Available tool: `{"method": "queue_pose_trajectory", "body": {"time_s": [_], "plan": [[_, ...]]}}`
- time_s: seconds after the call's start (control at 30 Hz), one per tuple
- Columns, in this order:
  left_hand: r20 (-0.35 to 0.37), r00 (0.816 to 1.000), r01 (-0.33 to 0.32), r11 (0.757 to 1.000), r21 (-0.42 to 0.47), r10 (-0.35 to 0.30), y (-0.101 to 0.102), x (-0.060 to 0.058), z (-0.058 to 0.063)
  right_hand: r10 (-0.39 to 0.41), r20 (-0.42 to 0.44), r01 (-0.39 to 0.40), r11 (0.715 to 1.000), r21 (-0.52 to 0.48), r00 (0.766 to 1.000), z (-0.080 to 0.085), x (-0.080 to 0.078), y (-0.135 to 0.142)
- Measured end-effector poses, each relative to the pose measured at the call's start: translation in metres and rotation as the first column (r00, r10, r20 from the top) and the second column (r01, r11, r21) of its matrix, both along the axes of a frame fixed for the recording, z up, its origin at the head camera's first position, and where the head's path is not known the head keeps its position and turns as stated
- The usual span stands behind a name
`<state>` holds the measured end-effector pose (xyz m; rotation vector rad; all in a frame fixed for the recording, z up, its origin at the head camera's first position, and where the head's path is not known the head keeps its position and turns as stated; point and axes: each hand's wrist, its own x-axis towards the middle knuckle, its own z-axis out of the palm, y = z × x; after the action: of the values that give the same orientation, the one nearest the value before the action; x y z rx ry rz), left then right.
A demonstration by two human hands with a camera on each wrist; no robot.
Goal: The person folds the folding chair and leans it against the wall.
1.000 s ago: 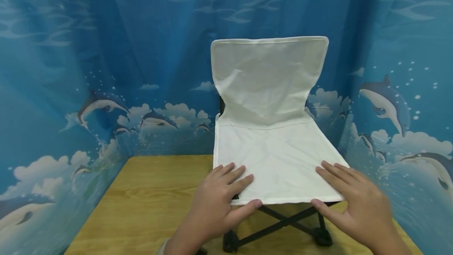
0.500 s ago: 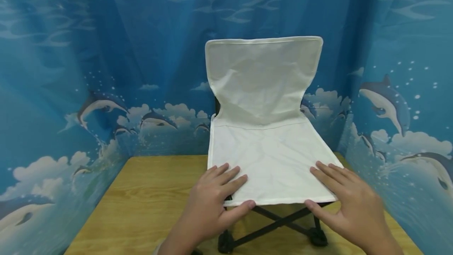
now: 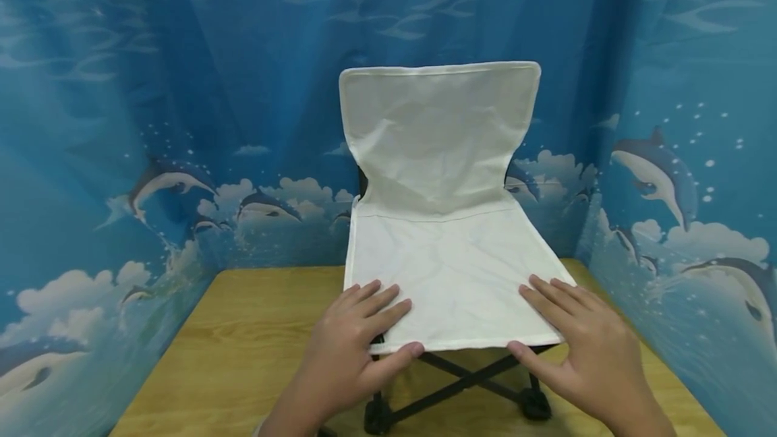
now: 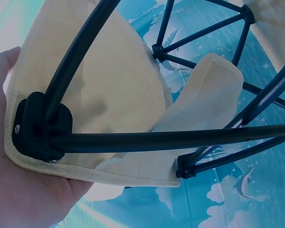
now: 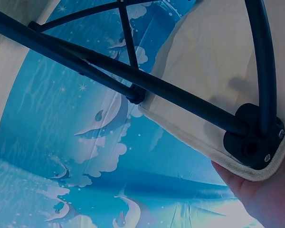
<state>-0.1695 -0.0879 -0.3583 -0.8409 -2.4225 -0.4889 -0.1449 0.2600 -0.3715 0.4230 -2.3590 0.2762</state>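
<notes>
A white folding chair (image 3: 449, 248) with a fabric seat and backrest stands upright on the wooden table, facing me. My left hand (image 3: 352, 339) lies over the seat's front left corner, fingers straight and spread on the fabric, thumb along the front edge. On the front right corner my right hand (image 3: 585, 346) rests the same way. Below the seat, dark crossed legs (image 3: 461, 386) end in black feet. The left wrist view looks up at the seat's underside, where a black corner joint (image 4: 42, 128) sits beside that hand. Another black joint (image 5: 254, 137) shows in the right wrist view.
The wood-grain tabletop (image 3: 261, 329) extends left of the chair, with a narrower strip on the right. Blue curtains (image 3: 243, 86) printed with dolphins and clouds hang behind the table and along both sides.
The chair has shifted a little to the left across the table, and both hands have moved along with it. Their placement on the seat corners looks the same.
</notes>
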Motion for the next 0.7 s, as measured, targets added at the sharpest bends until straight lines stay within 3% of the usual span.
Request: {"method": "queue_pose_trajectory", "body": {"time_s": [0.4, 0.7], "plan": [[-0.024, 1.0, -0.002, 1.0, 0.021, 0.003, -0.014, -0.001, -0.004, 0.016, -0.061, -0.016, 1.0, 0.009, 0.998, -0.002, -0.005, -0.014], [-0.044, 0.999, 0.0, 1.0, 0.025, 0.001, -0.019, -0.002, -0.004, -0.004, -0.021, 0.004, 1.0, -0.001, 1.0, 0.002, -0.001, -0.021]]}}
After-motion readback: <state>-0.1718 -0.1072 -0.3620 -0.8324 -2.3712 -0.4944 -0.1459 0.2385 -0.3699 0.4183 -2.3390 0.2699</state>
